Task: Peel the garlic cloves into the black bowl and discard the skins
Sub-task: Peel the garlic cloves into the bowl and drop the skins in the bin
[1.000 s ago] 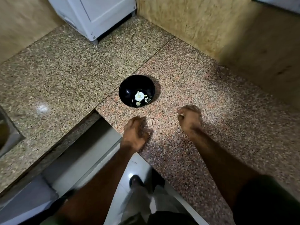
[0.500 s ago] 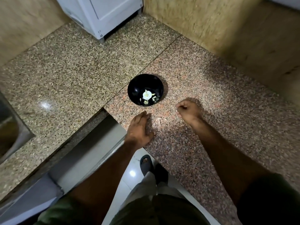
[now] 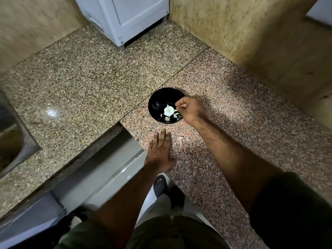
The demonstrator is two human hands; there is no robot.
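Observation:
The black bowl (image 3: pixel 158 103) stands on the granite counter and holds several pale peeled garlic cloves (image 3: pixel 168 110). My right hand (image 3: pixel 191 109) hovers over the bowl's right rim, fingers curled and pinching a small pale garlic clove at the fingertips. My left hand (image 3: pixel 159 150) lies flat on the counter near its front edge, fingers straight. A small heap of garlic skins (image 3: pixel 181 140) lies on the counter just to the right of my left hand.
A white appliance (image 3: pixel 129 17) stands at the back of the counter against the wall. A metal sink (image 3: pixel 12 139) is sunk into the counter at the far left. The counter's front edge drops to the floor, where my sandalled feet (image 3: pixel 161 186) stand.
My right hand has lifted off the counter and moved forward and left over the bowl. My left hand has flattened out and stayed near the edge. The skins are now uncovered.

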